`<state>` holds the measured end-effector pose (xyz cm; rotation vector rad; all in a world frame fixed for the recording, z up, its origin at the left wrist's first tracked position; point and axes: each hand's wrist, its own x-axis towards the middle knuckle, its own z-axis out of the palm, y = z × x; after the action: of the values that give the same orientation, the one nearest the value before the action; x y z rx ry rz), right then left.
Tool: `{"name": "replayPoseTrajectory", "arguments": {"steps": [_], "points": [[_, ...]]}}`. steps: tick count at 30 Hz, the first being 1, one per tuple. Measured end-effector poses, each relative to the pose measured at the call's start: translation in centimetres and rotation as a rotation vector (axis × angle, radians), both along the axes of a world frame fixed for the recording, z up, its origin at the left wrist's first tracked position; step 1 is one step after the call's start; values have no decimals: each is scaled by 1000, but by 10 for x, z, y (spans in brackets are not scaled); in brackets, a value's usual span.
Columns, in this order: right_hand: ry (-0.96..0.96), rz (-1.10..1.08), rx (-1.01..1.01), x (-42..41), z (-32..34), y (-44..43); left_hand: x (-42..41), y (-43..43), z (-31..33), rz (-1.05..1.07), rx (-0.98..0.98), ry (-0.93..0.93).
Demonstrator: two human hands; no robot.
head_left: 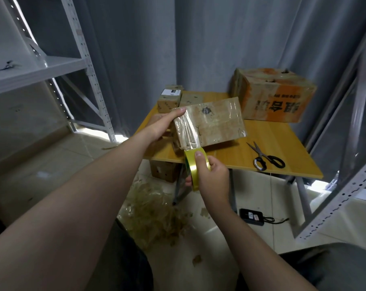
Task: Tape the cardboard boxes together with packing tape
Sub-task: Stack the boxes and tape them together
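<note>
Both hands are gripping: the left hand (161,126) is holding the cardboard box (217,122) by its end above the surface (283,139), the right hand (213,179) is clutching the tape roll (191,164) at the surface's near edge. Light, stiff and tape-glossy, the box is probably wanting a corner hold.

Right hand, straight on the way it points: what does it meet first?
Probably the box in the left hand; the tape roll in the right hand sits at its near edge. Depth unclear.
</note>
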<state>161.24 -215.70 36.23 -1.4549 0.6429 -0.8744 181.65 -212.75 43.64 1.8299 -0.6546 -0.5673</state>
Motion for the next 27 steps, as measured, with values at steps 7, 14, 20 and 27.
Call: {"name": "replayPoseTrajectory", "arguments": {"steps": [7,14,20,27], "points": [[68,9,48,6,-1,1,8,1,1,-45,50,73],[54,14,95,16,4,1,14,-1,2,-54,156,184],[92,87,125,35,21,-8,22,-11,-2,181,97,-227],[78,220,143,44,23,-6,10,-17,-4,-230,182,-475]]}}
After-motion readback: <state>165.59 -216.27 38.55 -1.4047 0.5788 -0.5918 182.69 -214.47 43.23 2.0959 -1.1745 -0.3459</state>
